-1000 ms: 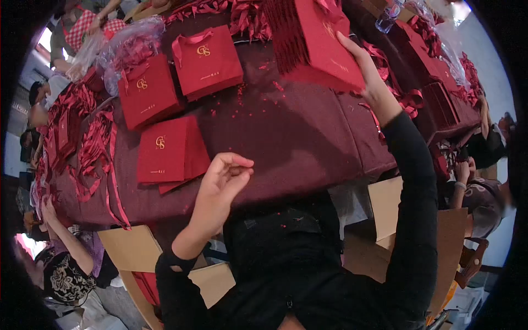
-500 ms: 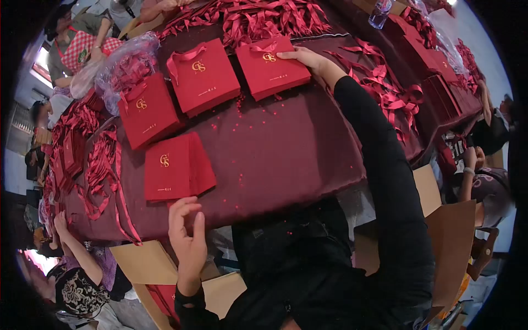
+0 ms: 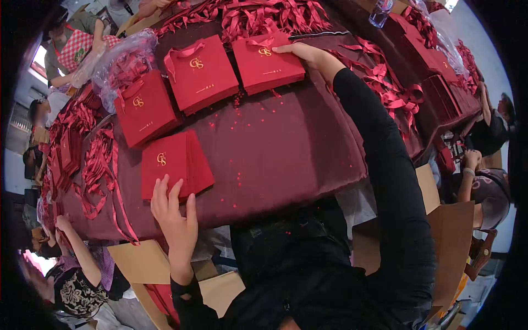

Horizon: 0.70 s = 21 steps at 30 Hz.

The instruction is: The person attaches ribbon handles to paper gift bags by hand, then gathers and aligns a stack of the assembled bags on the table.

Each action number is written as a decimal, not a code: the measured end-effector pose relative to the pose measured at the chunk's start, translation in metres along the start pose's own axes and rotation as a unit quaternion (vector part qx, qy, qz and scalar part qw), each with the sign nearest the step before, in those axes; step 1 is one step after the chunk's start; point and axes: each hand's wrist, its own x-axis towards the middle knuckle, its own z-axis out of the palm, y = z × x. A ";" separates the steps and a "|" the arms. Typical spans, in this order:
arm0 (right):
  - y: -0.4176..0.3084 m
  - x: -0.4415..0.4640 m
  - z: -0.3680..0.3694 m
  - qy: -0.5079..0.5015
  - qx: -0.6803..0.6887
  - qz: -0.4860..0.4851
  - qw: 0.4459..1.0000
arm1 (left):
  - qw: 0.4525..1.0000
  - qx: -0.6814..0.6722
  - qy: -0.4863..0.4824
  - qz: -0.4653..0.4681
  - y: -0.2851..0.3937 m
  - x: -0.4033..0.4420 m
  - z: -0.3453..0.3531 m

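My right hand [image 3: 308, 54] is at the right edge of a stack of red gift bags [image 3: 269, 74] at the table's far side. One digit lies across the top bag near its ribbon handle; the other fingers are mostly hidden. My left hand [image 3: 177, 220] is open, fingers spread, at the lower edge of a fanned stack of red bags without visible ribbons [image 3: 165, 151]. Its fingertips overlap the front bag; whether they press on it I cannot tell. Two more gift bag stacks with ribbons, one in the middle [image 3: 203, 77] and one at left [image 3: 144, 113], lie between.
Red ribbons [image 3: 275, 16] pile along the back, with more at right [image 3: 385, 82] and left [image 3: 99, 170]. Red confetti bits dot the dark red tablecloth [image 3: 291, 148]. Open cardboard boxes [image 3: 140, 261] stand below the front edge. Several other people work around the tables.
My left hand has moved up and left, from below the fanned stack onto its lower edge. The right-hand stack has shifted slightly away and left with my right hand.
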 end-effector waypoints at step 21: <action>0.021 -0.064 0.052 0.104 -0.578 -0.546 0.597 | 0.999 -0.034 -0.002 -0.015 0.006 -0.012 0.004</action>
